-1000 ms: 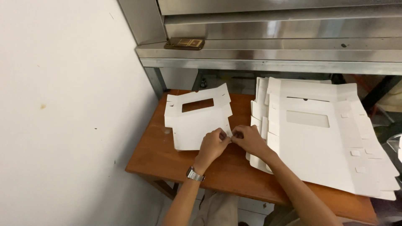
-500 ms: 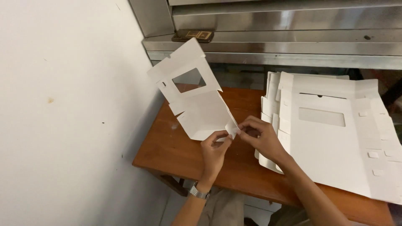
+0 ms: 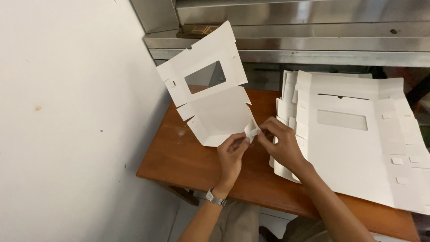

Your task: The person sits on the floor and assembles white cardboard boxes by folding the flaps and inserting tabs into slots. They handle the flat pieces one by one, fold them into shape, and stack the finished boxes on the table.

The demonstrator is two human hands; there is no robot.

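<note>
Both the left hand (image 3: pixel 231 154) and right hand (image 3: pixel 281 144) pinch one small corner flap (image 3: pixel 251 131) of the white windowed carton blank (image 3: pixel 210 96), which rises up and far-left from the grip above the wooden tabletop (image 3: pixel 179 154), left of the flat blank stack (image 3: pixel 358 143).

A white cardboard box blank (image 3: pixel 215 103) stands half-folded just above and to the left of the two hands. Its upper panel tilts up and back, with a rectangular window cut through the middle, a small notch in the top edge and small tab slots near its left side. The lower panel slopes down toward the hands, its side flaps partly raised. A small corner flap (image 3: pixel 251 131) at the lower right edge is bent up, pinched between the fingertips of both hands.
</note>
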